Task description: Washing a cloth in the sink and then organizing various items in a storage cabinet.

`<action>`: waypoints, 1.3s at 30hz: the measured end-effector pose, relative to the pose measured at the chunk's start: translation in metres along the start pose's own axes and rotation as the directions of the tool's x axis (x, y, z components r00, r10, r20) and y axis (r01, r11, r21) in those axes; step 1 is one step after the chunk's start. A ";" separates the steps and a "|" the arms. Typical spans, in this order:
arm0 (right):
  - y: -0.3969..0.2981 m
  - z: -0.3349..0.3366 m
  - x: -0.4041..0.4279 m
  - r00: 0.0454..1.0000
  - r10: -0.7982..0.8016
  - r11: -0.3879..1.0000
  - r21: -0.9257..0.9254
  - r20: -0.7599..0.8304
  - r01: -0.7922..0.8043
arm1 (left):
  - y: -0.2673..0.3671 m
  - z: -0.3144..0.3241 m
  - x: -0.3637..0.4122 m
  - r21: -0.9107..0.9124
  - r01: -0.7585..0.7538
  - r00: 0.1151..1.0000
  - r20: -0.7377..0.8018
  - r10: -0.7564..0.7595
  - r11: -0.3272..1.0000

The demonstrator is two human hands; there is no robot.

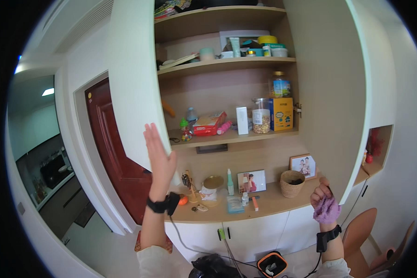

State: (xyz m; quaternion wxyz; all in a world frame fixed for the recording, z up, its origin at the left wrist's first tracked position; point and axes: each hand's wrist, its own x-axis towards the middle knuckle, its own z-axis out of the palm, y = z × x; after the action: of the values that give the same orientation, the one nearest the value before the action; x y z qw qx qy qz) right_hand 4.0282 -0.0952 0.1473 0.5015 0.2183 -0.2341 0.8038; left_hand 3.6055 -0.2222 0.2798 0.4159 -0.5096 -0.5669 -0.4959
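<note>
My left hand (160, 156) is raised with its palm against the edge of the left cabinet door (133, 87), holding nothing. In my right hand (321, 193) is a bunched purple cloth (327, 209), beside the lower edge of the right cabinet door (330, 87). Both doors stand wide apart. Between them, the lower shelf (234, 139) carries a red snack bag (208, 125), a white box (242, 120), a clear jar of nuts or similar pieces (261, 121) and a yellow box (282, 114). Tubs and a tube stand on the shelf above.
Below, the wooden counter (208, 218) holds a woven basket (292, 184), framed photos (252, 181), a green spray bottle (230, 184) and a small white bottle (245, 199). A trash bin (271, 264) and a black plastic bag (212, 267) are on the floor; chairs (359, 232) stand at right.
</note>
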 end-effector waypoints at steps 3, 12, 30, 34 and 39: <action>-0.005 -0.007 0.002 0.998 -0.007 1.000 -0.015 -0.056 0.006 | -0.005 -0.053 -0.016 -0.067 0.058 0.997 -0.040 -0.060 0.996; -0.056 -0.076 -0.029 0.845 -0.531 0.106 -0.984 0.064 0.141 | -0.074 -0.194 -0.059 0.232 0.429 0.869 -0.369 -0.330 0.873; -0.120 -0.027 0.023 0.604 -0.670 -0.603 -0.792 0.433 -0.101 | -0.277 -0.296 -0.059 0.600 0.531 0.831 -0.505 -0.231 0.599; -0.111 -0.034 0.022 0.588 -0.678 -0.505 -0.861 0.442 0.064 | -0.342 -0.355 -0.052 0.678 0.517 0.853 -0.456 -0.253 0.523; -0.125 -0.032 0.025 0.541 -0.660 -0.440 -0.852 0.520 0.283 | -0.343 -0.352 -0.057 0.665 0.568 0.823 -0.455 -0.339 0.485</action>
State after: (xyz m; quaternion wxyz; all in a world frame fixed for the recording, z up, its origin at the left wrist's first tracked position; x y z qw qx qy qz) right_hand 4.1276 -0.0103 0.1566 0.8134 -0.2443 -0.5261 0.0432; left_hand 3.2612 -0.5752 0.2339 0.5173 -0.0377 -0.7776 -0.3554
